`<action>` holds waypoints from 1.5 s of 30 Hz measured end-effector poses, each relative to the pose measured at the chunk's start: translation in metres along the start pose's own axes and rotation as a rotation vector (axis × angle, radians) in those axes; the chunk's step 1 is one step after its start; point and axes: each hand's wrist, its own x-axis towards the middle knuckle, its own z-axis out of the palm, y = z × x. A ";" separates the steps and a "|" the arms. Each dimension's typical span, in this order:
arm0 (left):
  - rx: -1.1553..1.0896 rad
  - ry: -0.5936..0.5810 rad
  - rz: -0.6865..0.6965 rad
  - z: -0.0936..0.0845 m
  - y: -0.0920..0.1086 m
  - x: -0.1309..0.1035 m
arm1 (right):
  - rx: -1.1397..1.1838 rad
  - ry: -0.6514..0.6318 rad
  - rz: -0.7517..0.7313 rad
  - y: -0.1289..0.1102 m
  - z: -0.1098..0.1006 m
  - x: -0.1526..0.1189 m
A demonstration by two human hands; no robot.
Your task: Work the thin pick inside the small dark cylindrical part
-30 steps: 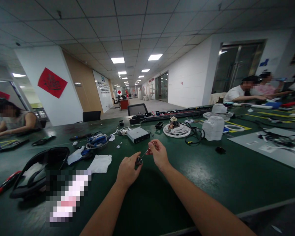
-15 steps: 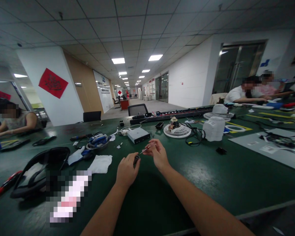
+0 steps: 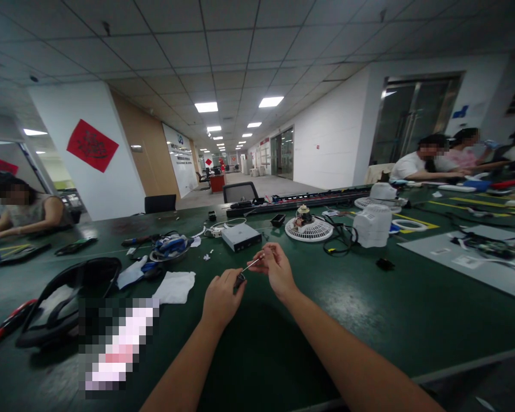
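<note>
Over the green table, my left hand (image 3: 220, 298) is closed around a small dark part (image 3: 239, 280) with a rounded edge; most of it is hidden by the fingers. My right hand (image 3: 277, 269) pinches a thin metal shaft (image 3: 251, 265), which looks like a slim screwdriver, though its handle end is covered by the fingers. The shaft slants down to the left, and its tip meets or nearly meets the dark part. Just beyond the hands lies a grey, box-shaped drive (image 3: 241, 236) with a black front.
A white fan grille (image 3: 309, 229) with a motor on it and a white housing (image 3: 372, 225) stand at right, near a grey panel (image 3: 433, 237). To the left lie a white cloth (image 3: 175, 287), a black headband-like frame (image 3: 111, 269) and a red screwdriver (image 3: 11, 323). Other people sit at both sides.
The hands have stayed almost in place. The shaft shows slightly differently between them, its tip a touch nearer the dark part. The view has shifted very slightly.
</note>
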 end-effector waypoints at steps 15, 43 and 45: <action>-0.013 0.020 0.019 0.003 -0.001 -0.001 | -0.004 -0.030 0.050 -0.002 -0.002 0.001; -0.027 0.030 0.017 0.001 0.001 -0.001 | -0.054 0.024 -0.027 0.002 -0.007 0.003; -0.027 0.026 0.020 0.001 0.001 -0.001 | -0.057 0.022 -0.034 0.002 -0.007 0.003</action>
